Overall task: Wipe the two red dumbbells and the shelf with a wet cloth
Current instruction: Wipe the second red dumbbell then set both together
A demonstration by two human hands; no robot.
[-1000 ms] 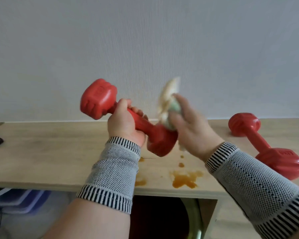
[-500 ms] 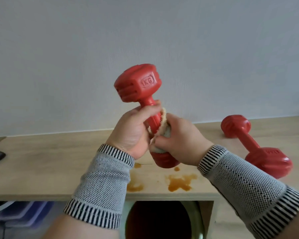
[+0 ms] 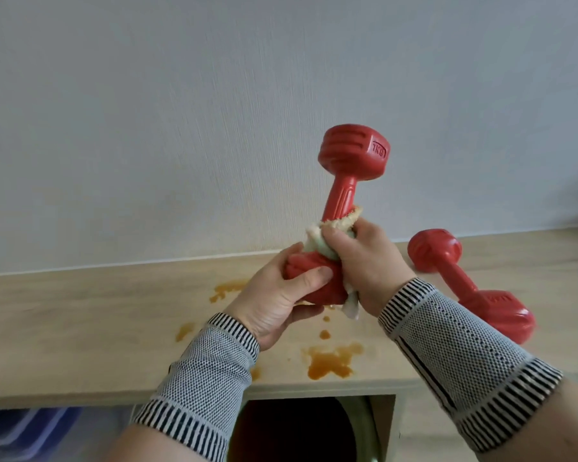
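Observation:
A red dumbbell [image 3: 346,171] marked 1KG stands almost upright in the air above the wooden shelf [image 3: 97,315]. My left hand [image 3: 281,295] grips its lower head from the left. My right hand [image 3: 364,261] squeezes a pale cloth [image 3: 317,241] around the bottom of the handle, where it meets the lower head. A second red dumbbell [image 3: 464,281] lies on the shelf to the right, apart from both hands. Orange-brown stains [image 3: 331,360] are spread on the shelf below and left of my hands.
A white wall rises directly behind the shelf. Below the front edge there is a dark opening with a round rim [image 3: 357,428], and blue plastic items [image 3: 24,431] at the lower left. Both forearms wear grey knitted sleeves with striped cuffs.
The held dumbbell has swung from slanting leftward to nearly upright and shifted right. My left hand has slid from the handle down to the lower head, and the cloth now wraps the handle.

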